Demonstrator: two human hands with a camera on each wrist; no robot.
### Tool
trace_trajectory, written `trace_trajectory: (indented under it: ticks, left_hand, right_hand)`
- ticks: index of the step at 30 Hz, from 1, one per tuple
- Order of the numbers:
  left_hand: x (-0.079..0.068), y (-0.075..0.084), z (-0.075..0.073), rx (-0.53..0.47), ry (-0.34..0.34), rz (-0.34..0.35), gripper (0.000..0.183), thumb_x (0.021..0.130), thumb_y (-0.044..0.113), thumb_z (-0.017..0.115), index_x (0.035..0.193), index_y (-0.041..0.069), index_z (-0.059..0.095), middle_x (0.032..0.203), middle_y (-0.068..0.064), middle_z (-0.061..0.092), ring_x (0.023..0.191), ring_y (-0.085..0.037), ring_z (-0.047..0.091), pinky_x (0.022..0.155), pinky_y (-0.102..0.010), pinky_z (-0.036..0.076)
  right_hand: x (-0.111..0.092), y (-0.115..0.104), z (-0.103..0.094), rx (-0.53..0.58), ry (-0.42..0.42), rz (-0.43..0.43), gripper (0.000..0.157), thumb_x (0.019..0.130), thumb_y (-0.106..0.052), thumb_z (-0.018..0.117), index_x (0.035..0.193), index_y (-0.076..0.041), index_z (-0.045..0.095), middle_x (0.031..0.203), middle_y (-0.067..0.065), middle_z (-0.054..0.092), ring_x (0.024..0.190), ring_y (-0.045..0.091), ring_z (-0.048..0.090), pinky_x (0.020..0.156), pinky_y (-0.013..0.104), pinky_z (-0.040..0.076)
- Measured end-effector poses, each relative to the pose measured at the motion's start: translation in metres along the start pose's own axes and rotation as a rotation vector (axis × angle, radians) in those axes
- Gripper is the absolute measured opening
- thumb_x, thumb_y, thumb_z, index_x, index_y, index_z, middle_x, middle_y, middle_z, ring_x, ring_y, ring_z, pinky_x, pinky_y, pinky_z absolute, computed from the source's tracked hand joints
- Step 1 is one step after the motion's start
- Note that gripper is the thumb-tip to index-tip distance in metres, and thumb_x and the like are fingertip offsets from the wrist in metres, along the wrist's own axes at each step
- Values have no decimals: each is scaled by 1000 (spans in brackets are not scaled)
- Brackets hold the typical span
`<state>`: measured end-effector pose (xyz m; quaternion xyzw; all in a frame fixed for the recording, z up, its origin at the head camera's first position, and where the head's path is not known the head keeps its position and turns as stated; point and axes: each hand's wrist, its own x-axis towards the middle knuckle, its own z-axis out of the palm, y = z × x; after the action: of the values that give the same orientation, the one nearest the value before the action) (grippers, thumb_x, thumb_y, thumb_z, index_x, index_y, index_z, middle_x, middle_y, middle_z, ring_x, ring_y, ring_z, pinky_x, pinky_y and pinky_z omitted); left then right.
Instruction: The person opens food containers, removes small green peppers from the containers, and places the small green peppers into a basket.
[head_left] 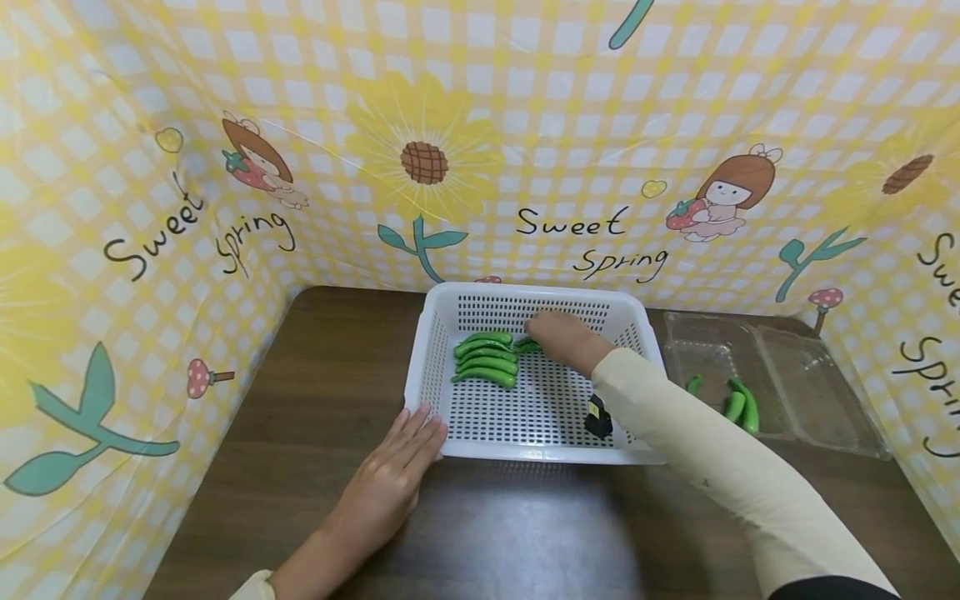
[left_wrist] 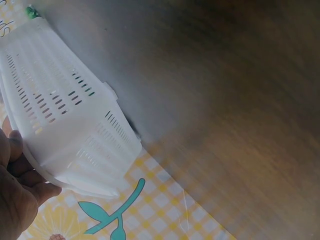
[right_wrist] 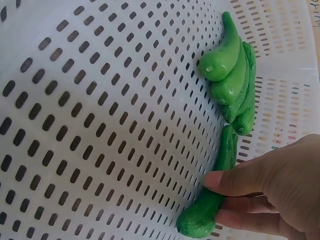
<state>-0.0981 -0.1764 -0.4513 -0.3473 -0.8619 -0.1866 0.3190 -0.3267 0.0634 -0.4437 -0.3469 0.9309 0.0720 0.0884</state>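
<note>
A white perforated plastic basket [head_left: 525,456] sits on the table. Several green chili peppers [head_left: 486,362] lie side by side in its left half. My right hand [head_left: 562,335] reaches in near the back wall and pinches a green chili pepper [right_wrist: 202,212] between thumb and fingers, low over the basket floor. Another pepper lies partly hidden behind that one, and the row of peppers [right_wrist: 232,75] is just beyond. My left hand [head_left: 393,462] holds the basket's front left corner, its fingers at the rim [left_wrist: 37,167].
At the right, a clear plastic box [head_left: 783,379] with its lid folded open holds a few green chili peppers [head_left: 742,406]. A small black item [head_left: 598,418] with a yellow patch shows beside my right sleeve. Patterned cloth [head_left: 480,167] walls in the brown table [head_left: 322,367].
</note>
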Motion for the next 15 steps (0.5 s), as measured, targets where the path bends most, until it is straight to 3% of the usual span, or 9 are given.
trace_trajectory:
  ticks: [9, 15]
  left_hand:
    - [0, -1, 1, 2, -1, -1, 36, 97, 13, 32, 111, -7, 58, 116, -20, 54, 111, -36, 48, 93, -52, 37]
    - [0, -1, 2, -2, 6, 4, 36, 97, 13, 32, 110, -8, 58, 115, -20, 55, 110, -36, 49, 92, -52, 38]
  right_hand:
    - [-4, 8, -7, 38, 9, 32, 17, 79, -3, 63, 95, -9, 62, 82, 2, 58, 72, 15, 54, 65, 28, 49]
    - [-27, 42, -31, 47, 116, 82, 7, 82, -12, 61, 89, -12, 62, 76, -1, 58, 64, 13, 53, 55, 25, 47]
